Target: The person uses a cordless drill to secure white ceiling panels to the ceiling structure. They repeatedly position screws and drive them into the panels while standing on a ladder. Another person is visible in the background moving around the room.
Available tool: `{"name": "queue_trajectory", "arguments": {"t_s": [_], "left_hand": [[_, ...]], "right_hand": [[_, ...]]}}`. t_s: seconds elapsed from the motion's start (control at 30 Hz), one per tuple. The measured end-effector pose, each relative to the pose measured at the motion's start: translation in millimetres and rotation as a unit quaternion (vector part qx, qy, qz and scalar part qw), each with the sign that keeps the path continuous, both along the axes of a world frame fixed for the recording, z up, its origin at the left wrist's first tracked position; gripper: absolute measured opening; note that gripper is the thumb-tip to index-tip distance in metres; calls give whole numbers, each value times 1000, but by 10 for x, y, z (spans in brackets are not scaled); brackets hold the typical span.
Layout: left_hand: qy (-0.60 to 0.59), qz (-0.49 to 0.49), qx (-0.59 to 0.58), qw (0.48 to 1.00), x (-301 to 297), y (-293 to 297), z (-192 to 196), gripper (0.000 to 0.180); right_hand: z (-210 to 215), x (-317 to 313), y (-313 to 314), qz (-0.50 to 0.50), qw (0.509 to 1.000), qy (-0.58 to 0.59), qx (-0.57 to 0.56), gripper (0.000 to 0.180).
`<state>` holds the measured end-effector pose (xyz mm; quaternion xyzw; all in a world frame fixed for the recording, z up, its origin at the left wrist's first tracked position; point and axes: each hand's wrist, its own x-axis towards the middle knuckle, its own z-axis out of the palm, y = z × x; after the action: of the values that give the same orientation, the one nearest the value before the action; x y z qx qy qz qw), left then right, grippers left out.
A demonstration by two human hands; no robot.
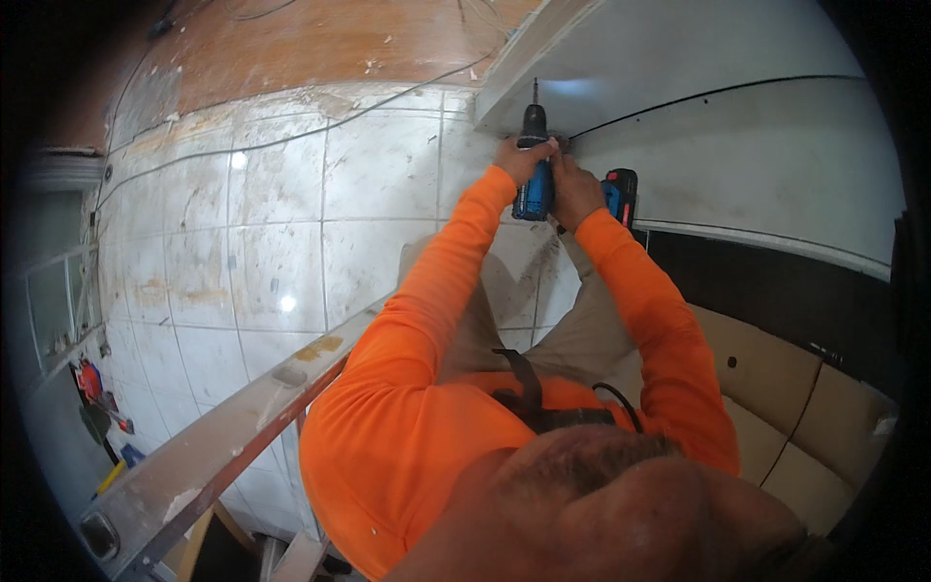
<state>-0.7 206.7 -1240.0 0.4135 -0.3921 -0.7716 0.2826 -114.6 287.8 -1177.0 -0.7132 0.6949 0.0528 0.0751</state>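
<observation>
A blue and black cordless drill [532,199] lies turned on its side in front of me, its black chuck [534,124] pointing away. A thin bit [535,90] sticks out of the chuck beside the pale panel [621,73], and a patch of light shines on that panel. My left hand [521,160] is closed on the drill's body just behind the chuck. Around the grip my right hand [576,187] is wrapped, with a black and red battery [621,197] showing past it. Whether the bit tip touches the panel, I cannot tell.
A dirty ladder [233,427] runs diagonally at my left, near my arm. White tiles [378,175] meet a brown surface [291,48] farther off. A grey cable [281,141] crosses the tiles. Brown cardboard-like panels [766,364] stand at the right; red tools [92,383] lie far left.
</observation>
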Motion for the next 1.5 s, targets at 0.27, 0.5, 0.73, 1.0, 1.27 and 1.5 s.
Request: {"name": "queue_trajectory", "arguments": {"t_s": [0.27, 0.5, 0.73, 1.0, 1.27, 1.5], "left_hand": [[31, 5, -2, 1000, -31, -24, -74, 40], [60, -8, -41, 997, -53, -66, -140, 44], [64, -3, -2, 998, 2, -30, 5, 43], [37, -27, -24, 999, -25, -72, -59, 45], [33, -18, -12, 999, -15, -72, 22, 49], [61, 1, -3, 998, -48, -62, -45, 43]], "right_hand": [[-30, -21, 0, 1, 1000, 11, 3, 75], [-94, -37, -7, -1, 1000, 11, -9, 76], [-94, -53, -10, 2, 1000, 2, -3, 71], [-67, -52, -10, 1, 999, 31, 17, 69], [-67, -42, -18, 0, 1000, 19, -7, 69], [-54, -86, -40, 12, 999, 40, 14, 72]]}}
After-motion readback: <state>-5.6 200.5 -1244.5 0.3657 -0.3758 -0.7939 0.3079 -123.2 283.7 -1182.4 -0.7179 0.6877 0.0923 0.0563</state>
